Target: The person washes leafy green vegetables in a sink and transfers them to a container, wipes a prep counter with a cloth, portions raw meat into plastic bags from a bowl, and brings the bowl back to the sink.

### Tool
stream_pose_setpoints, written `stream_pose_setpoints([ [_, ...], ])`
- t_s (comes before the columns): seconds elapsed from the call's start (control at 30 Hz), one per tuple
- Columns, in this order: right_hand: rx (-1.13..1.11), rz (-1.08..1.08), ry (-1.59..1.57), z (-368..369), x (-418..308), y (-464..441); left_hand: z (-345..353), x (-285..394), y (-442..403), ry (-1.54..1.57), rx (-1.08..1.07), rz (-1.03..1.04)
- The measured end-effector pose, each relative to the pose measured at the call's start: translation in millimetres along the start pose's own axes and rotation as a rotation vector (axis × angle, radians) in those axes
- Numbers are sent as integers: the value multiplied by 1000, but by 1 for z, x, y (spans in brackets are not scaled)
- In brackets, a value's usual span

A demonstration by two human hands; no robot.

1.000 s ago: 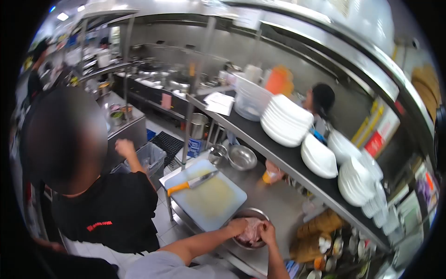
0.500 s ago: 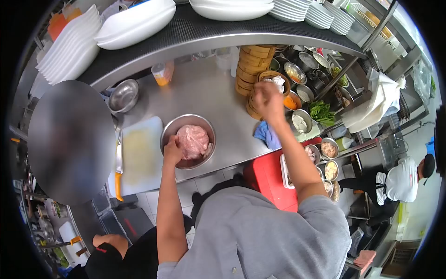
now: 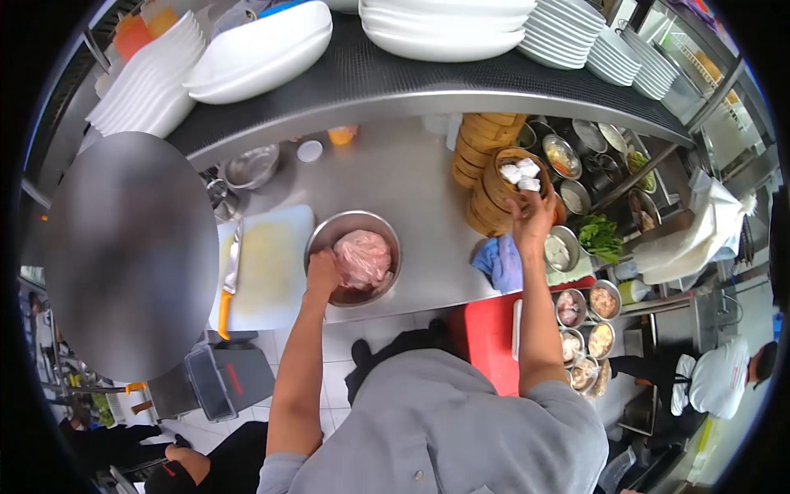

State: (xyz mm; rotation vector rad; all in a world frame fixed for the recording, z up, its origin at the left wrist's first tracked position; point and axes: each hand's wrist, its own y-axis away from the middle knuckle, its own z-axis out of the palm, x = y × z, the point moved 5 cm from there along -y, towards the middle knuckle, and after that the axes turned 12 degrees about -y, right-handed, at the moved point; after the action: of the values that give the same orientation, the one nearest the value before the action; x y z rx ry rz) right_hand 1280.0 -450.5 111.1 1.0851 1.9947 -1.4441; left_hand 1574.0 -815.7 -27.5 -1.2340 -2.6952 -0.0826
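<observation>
My left hand [image 3: 323, 270] is closed at the left side of the metal bowl [image 3: 393, 262], on the plastic-wrapped raw meat [image 3: 364, 258] lying inside; its fingertips are mostly hidden. Out to the right, my right hand [image 3: 535, 216] has its fingers curved and apart at the near rim of a round bamboo steamer [image 3: 496, 183]. Several white pieces [image 3: 520, 173], which look like buns or dumplings, sit in this steamer, just beyond my fingertips. I see nothing clearly held in the right hand.
Left of the bowl, an orange-handled knife [image 3: 230, 276] lies on the white cutting board [image 3: 280, 276]. A blue cloth [image 3: 499, 262] is below the steamers. Greens [image 3: 599, 237] and several food bowls [image 3: 605, 300] stand right. Plates [image 3: 448, 33] fill the overhead shelf; a co-worker [image 3: 717, 379] is far right.
The view has shifted, so the scene sits lower and further right. My right hand has drawn back from above the steamer to its near rim. The left hand stays at the meat.
</observation>
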Motion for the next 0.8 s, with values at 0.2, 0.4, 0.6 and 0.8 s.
stream_pose_setpoints([
  [0.2,-86,-14,41,-33,-56,-29,16,6,-4,-61,-198,-2],
  [0.4,-478,56,-264,30,-88,-22,-15,24,3,-161,-11,237],
  [0.6,-433,-64,-324,203,-21,13,-41,25,13,154,19,-113],
  [0.8,-433,462,-847,315,55,34,-72,42,36,389,330,141],
])
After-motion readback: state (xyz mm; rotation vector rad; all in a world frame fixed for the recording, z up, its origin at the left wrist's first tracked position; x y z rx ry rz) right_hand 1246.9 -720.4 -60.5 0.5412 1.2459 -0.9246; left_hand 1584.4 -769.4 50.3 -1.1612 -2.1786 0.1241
